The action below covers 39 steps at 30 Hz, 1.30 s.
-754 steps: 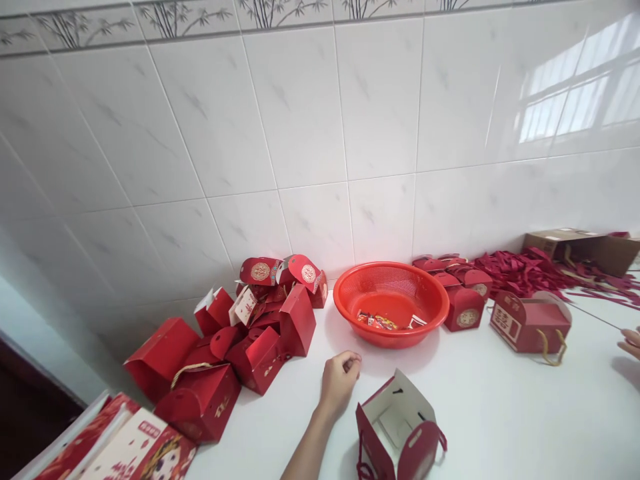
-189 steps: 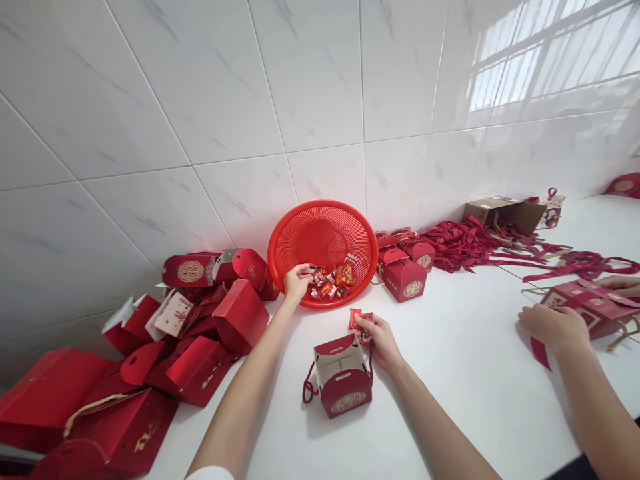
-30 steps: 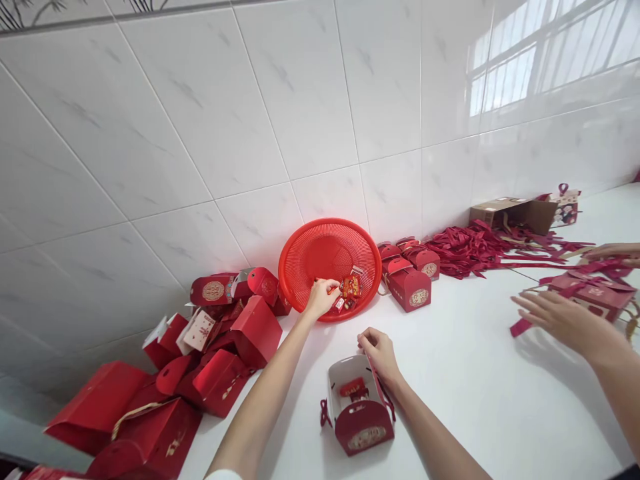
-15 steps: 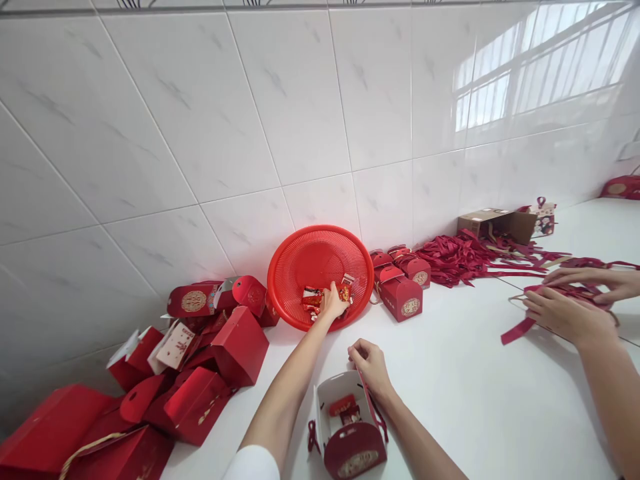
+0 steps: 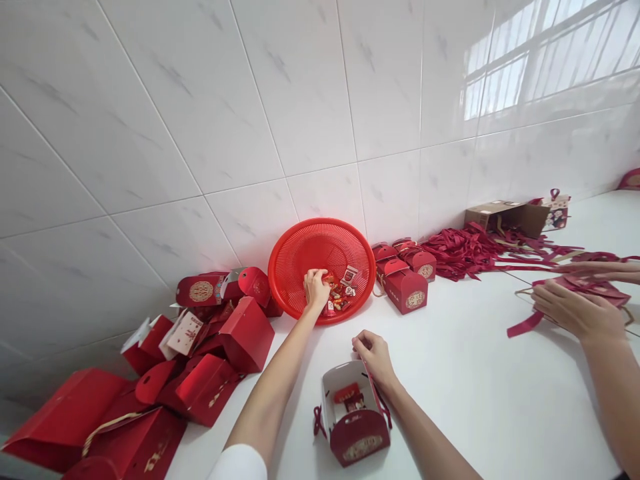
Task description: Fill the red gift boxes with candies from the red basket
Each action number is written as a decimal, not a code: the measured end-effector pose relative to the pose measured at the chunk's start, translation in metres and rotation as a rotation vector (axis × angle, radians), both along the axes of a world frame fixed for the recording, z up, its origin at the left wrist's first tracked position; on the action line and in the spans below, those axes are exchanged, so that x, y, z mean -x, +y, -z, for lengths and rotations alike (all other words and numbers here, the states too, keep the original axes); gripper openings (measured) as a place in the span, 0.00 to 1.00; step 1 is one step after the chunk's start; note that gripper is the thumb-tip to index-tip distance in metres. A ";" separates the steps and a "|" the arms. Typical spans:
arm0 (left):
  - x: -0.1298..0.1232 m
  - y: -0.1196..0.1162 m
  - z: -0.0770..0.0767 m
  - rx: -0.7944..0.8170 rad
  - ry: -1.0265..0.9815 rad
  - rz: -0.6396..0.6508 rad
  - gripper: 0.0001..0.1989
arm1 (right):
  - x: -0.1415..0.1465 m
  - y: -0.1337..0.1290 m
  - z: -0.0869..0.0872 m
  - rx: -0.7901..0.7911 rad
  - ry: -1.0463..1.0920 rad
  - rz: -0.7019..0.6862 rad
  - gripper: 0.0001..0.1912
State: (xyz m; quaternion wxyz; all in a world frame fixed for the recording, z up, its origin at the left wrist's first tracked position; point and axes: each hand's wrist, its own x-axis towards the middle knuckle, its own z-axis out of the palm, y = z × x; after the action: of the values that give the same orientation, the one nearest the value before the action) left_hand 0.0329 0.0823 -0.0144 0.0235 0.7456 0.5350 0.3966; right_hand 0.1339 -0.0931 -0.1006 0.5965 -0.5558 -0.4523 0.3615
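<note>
Since half a second ago the left hand [image 5: 316,290] has shifted left across the sweets [image 5: 344,305], uncovering more of them on its right; the right hand [image 5: 376,357] stays put. White tiled wall [image 5: 250,100] behind, white table [image 5: 500,380] below. Big heap of red boxes [image 5: 250,333] on the left, some folded, some open. Red basket [image 5: 310,248] near the wall, middle, left hand reaching in. Magenta ribbons [image 5: 457,253] to the right, beside a cardboard carton [image 5: 487,210]. Small closed red boxes [image 5: 405,287] just right of the basket. At far right, a co-worker's hands [image 5: 580,310] on a ribboned box. Open box [image 5: 361,437] stands upright in front, mouth up, right hand just beside its back right corner. Left fingers bent down into the sweets, a red wrapper right at the fingertips; gap hidden, can't tell if gripped. Right thumb and fingers curled nearly together; can't tell if anything's between them. Other sweets lie loose under and right of the left fingers. A red packet [image 5: 347,393] and a darker sweet [image 5: 355,404] lie inside the open box, clear of the right fingers.
</note>
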 end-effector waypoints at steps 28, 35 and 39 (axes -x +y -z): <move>0.017 -0.040 0.017 0.345 0.359 0.467 0.22 | -0.003 -0.003 -0.007 -0.039 -0.005 -0.011 0.14; 0.010 -0.050 0.020 0.269 0.406 0.351 0.16 | -0.004 -0.003 -0.007 -0.036 0.000 -0.013 0.14; 0.011 -0.051 0.021 0.211 0.179 0.345 0.16 | -0.005 -0.003 -0.008 -0.036 0.004 -0.015 0.13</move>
State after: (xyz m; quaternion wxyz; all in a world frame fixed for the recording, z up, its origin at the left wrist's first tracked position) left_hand 0.0219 0.0317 -0.0354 0.1213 0.8518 0.4378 0.2608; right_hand 0.1386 -0.0966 -0.0925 0.6044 -0.5409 -0.4618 0.3589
